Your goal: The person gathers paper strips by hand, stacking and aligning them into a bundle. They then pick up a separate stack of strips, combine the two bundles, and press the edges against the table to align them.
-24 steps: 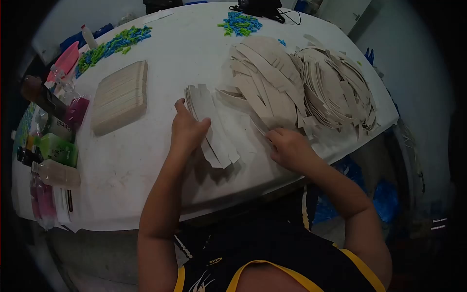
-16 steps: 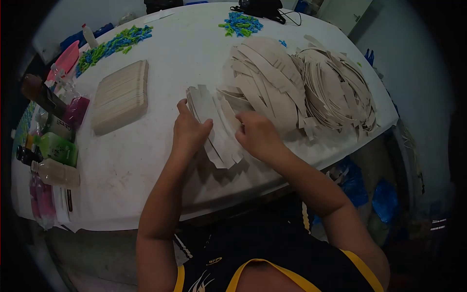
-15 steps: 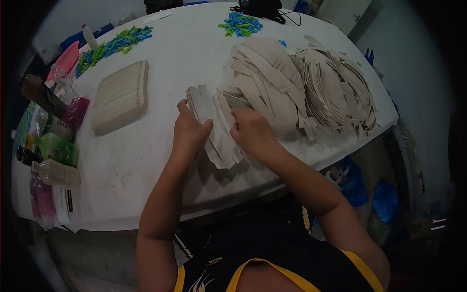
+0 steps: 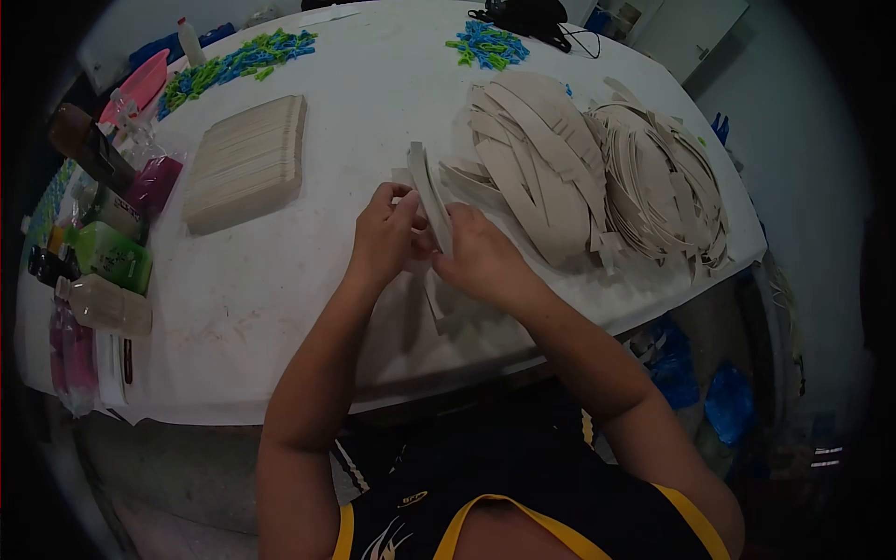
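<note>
Both hands meet around a narrow stack of pale strips (image 4: 431, 198) near the front middle of the table. My left hand (image 4: 385, 233) has its fingers closed on the stack's left side. Along its right side, my right hand (image 4: 479, 257) grips the same strips. The stack stands on edge, its far end pointing away and its lower part hidden by the hands. Below them, another pale strip (image 4: 439, 308) lies on the table. Just right of the hands is a large loose pile of pale strips (image 4: 541, 168), with a second curled bundle (image 4: 658, 187) beside it.
A neat rectangular stack (image 4: 247, 163) lies at the left. Blue and green clips (image 4: 245, 63) form a pile at the back left, another clip pile (image 4: 487, 45) at the back. Bottles, one green (image 4: 112, 257), line the left edge near a pink basin (image 4: 140, 86).
The hands have come together and raised the strips on edge into a narrow stack. Before, they were apart over spread strips. The view has shifted slightly.
</note>
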`<state>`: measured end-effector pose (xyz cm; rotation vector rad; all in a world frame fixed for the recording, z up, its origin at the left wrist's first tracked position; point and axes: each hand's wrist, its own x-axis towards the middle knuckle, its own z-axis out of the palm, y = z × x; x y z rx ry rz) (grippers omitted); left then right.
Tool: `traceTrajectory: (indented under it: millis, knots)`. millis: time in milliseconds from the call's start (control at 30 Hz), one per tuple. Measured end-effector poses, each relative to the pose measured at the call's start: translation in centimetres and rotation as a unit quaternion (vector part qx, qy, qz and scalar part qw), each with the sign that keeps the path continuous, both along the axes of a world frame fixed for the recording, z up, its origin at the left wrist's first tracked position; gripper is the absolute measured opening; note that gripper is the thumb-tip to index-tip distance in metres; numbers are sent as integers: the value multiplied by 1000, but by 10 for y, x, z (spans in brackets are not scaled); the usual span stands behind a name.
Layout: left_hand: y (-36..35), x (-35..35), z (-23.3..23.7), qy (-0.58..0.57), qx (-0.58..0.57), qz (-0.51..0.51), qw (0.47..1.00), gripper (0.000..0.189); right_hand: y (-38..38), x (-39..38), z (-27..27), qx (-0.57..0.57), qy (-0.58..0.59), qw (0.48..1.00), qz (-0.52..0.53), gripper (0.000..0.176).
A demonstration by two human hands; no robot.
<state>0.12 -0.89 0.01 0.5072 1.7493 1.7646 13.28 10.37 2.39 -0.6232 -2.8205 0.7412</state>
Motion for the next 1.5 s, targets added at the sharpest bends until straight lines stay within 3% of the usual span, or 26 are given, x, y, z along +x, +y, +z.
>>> traceTrajectory:
  millis: [67, 100, 133, 167, 200, 267, 467, 567, 800, 900, 967, 1100, 1167, 1267, 1300, 1367, 1500]
  knots:
    - [-1, -2, 1, -42, 34, -20, 998, 35, 22, 0, -5, -103, 21, 994, 15, 57]
    - [-2, -3, -1, -43, 34, -18, 998, 35, 28, 2, -1, -103, 20, 994, 18, 57]
    - [-3, -6, -4, 130, -48, -4, 990, 32, 32, 3, 4, -129, 10, 992, 13, 55]
    - [-3, -8, -7, 299, -129, 9, 946, 29, 34, 4, 6, -155, 2, 988, 7, 54]
    - [-5, -8, -10, 299, -128, 10, 946, 29, 34, 4, 6, -154, 2, 988, 7, 54]
    - [-8, -7, -16, 450, -190, 1, 873, 30, 33, 4, 3, -90, -6, 996, 10, 42]
    - [-17, 0, -9, 485, -218, -97, 841, 38, 3, 5, 15, 75, -29, 995, 50, 35]
    - [-17, -3, -8, 467, -212, -106, 852, 39, 5, 1, 16, 59, -73, 995, 30, 37]
    - [-11, 2, -13, 497, -190, -137, 835, 33, 35, 18, 14, 117, -42, 991, 47, 40]
    - [-7, -3, -18, 511, -142, -133, 837, 32, 39, 17, 17, 73, -56, 995, 29, 45]
    - [-3, -7, -22, 569, -27, -136, 811, 32, 46, 18, 14, 21, -40, 998, 37, 48]
    - [-4, 4, -12, 547, -21, -172, 819, 41, 50, 27, 23, -100, -49, 992, 62, 43]
    - [-8, 11, -5, 486, -29, -151, 860, 47, 61, 27, 13, -147, -30, 984, 98, 36]
    - [-4, 18, -4, 496, -16, -115, 861, 53, 66, 27, 11, -91, -65, 992, 57, 34]
    - [-3, 17, -5, 497, -15, -118, 859, 53, 68, 29, 7, -91, -63, 992, 55, 34]
    - [-1, 14, -6, 581, -9, -116, 805, 59, 73, 32, -5, -157, 17, 986, 52, 33]
    - [-1, 19, -2, 585, -28, -150, 796, 62, 82, 36, -15, -247, 82, 964, 56, 30]
